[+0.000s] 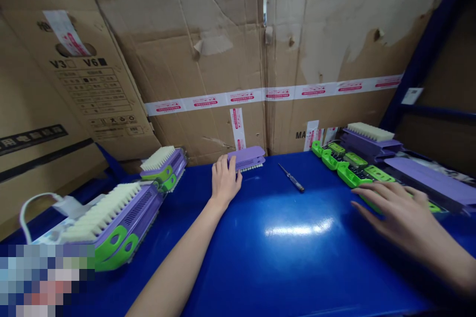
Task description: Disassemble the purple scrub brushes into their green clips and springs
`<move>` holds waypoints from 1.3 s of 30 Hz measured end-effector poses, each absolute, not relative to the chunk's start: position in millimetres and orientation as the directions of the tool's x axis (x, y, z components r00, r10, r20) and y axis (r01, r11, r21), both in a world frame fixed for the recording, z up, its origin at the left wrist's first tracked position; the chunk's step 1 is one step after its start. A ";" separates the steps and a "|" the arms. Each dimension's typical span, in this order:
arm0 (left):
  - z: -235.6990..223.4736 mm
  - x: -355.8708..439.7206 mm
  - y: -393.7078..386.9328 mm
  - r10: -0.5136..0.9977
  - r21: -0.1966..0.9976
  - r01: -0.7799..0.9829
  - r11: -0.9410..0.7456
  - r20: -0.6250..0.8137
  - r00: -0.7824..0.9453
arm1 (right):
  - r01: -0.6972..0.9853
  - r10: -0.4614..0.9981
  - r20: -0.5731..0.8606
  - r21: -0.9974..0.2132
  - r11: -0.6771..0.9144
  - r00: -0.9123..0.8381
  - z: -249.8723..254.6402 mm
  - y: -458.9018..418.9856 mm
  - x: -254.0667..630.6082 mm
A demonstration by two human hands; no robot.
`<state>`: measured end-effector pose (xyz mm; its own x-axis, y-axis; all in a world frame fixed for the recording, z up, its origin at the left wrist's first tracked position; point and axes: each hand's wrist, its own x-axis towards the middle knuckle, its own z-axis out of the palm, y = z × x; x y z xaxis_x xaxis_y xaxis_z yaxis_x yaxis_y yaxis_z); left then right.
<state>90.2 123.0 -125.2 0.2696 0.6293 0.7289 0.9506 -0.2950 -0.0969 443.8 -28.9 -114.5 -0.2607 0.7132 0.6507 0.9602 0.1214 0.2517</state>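
Observation:
Near the cardboard at the back, my left hand (225, 182) closes around the left end of a purple brush (248, 157), whose pale bristles face down to the blue table (238, 257). To the right, my right hand (399, 208) hovers, fingers stretched out and slightly blurred, over a row of bright green plastic parts (350, 174); whether it touches them I cannot tell. Green-and-dark inserts (355, 159) lie along that row. Between my hands a thin screwdriver (292, 178) with a clear handle lies on the table.
Purple-and-green brushes with upward bristles (111, 205) (159, 158) stand in stacks at left, near a white plug and cable (23, 215). Purple brush parts (372, 141) and a long purple cover (431, 178) lie at right. Cardboard sheets (208, 59) wall the back; a blue post (420, 44) rises at right.

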 end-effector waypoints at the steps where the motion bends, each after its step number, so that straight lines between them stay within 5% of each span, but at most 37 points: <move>1: -126.3 89.6 124.0 0.643 -0.087 0.952 -0.295 0.719 0.265 | 0.957 0.718 0.637 0.246 0.155 -0.280 -112.0 -24.2 433.4; 12: -131.0 87.5 128.6 0.735 -0.008 0.960 -0.281 0.641 0.221 | 0.826 0.717 0.410 0.249 0.507 -0.563 -91.2 48.1 315.2; 24: -128.4 89.0 124.7 0.695 -0.036 0.862 -0.505 0.575 0.431 | 0.872 0.654 0.587 0.230 0.431 -0.478 -102.3 88.5 287.4; 31: -124.4 92.0 117.0 0.552 -0.085 0.748 -0.659 0.620 0.557 | 0.854 0.688 0.526 0.170 0.491 -0.500 -108.7 93.0 301.7; 35: -125.0 89.7 116.8 0.534 0.016 0.747 -0.665 0.709 0.460 | 0.833 0.682 0.536 0.078 0.547 -0.498 -106.2 88.8 297.9; 39: -127.1 87.6 118.5 0.570 0.149 0.760 -0.633 0.754 0.327 | 0.796 0.705 0.595 -0.172 0.580 -0.386 -106.3 85.0 295.0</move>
